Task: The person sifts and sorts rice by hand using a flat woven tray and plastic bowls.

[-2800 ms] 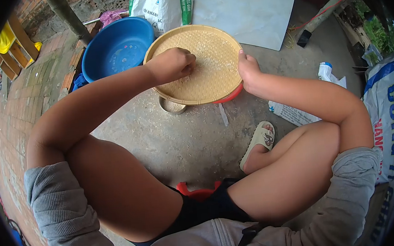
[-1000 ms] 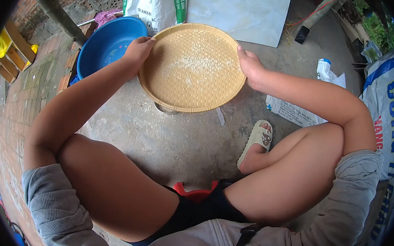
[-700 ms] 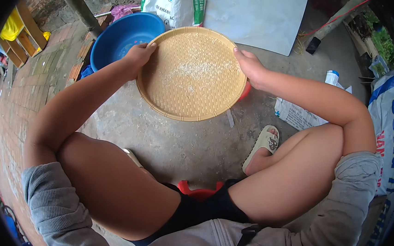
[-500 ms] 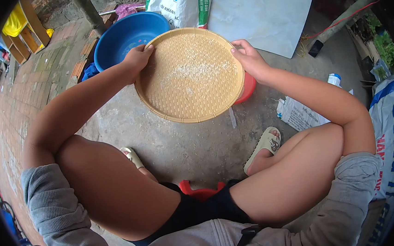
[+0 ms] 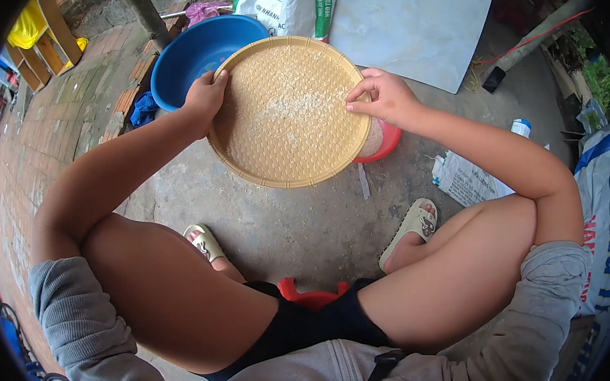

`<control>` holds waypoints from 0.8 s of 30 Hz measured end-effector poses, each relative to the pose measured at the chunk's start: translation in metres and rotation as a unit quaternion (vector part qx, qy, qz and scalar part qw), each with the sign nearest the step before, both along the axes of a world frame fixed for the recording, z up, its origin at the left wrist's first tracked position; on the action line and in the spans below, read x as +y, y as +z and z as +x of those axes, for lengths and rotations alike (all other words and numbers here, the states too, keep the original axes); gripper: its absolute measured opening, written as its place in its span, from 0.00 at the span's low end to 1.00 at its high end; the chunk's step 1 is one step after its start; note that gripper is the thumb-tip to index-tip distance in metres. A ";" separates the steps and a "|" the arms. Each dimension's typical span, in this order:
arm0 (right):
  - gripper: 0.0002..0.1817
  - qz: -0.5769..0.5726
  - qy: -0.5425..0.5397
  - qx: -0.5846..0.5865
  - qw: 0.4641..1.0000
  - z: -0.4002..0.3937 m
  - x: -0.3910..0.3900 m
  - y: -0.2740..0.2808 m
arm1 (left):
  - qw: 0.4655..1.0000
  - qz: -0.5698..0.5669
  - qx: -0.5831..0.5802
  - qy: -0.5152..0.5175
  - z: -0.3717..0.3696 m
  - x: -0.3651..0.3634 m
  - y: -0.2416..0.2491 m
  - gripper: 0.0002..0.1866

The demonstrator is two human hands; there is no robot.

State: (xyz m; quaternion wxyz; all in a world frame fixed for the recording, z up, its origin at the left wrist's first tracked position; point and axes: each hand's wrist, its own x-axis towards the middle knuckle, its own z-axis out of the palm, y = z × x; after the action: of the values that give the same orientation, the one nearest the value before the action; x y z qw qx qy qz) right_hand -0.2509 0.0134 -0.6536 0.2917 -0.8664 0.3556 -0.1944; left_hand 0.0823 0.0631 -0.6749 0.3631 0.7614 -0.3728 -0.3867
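A round woven tray (image 5: 280, 153) is held up in front of me, with pale grains (image 5: 295, 105) scattered over its middle and upper part. My left hand (image 5: 206, 98) grips its left rim, thumb on top. At the right rim is my right hand (image 5: 382, 98), thumb and forefinger brought together at the inner edge; whether anything small is between them cannot be made out. Partly under the tray's right side is a red basin (image 5: 389, 141) holding pale grains. Behind the tray's upper left stands a blue basin (image 5: 187, 60).
Printed sacks stand behind the tray (image 5: 273, 7) and at the far right (image 5: 604, 217). A pale board (image 5: 414, 24) lies at the back right. A flattened printed bag (image 5: 465, 178) is on the floor near my right foot. A wooden post (image 5: 144, 17) rises at the back left.
The tray has shifted slightly left and up. My right hand has moved from holding the right rim to a finger pinch over its inner edge. More of the red basin shows.
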 end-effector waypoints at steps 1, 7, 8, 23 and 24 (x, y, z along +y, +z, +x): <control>0.09 0.000 0.001 0.000 1.000 -0.001 -0.002 0.000 | 1.000 0.002 0.021 0.003 0.001 0.000 0.000 0.22; 0.10 0.022 0.011 0.026 0.999 -0.002 -0.007 0.010 | 0.998 0.001 0.064 0.006 -0.001 0.003 0.005 0.22; 0.09 0.014 0.017 0.024 0.999 -0.002 -0.007 0.008 | 0.998 0.002 0.064 0.006 -0.001 0.002 0.004 0.22; 0.07 -0.031 -0.035 -0.019 0.999 -0.002 -0.014 -0.018 | 0.995 0.034 0.095 0.017 -0.009 0.001 0.000 0.23; 0.07 -0.011 -0.030 -0.035 0.999 -0.002 -0.016 -0.017 | 0.995 0.034 0.097 0.019 -0.008 0.000 -0.001 0.23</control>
State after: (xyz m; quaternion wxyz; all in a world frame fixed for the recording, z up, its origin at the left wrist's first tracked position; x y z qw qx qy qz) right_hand -0.2532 -0.0022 -0.6710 0.2888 -0.8511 0.3688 -0.2370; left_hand 0.0742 0.0634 -0.6754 0.3789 0.7392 -0.3075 -0.4642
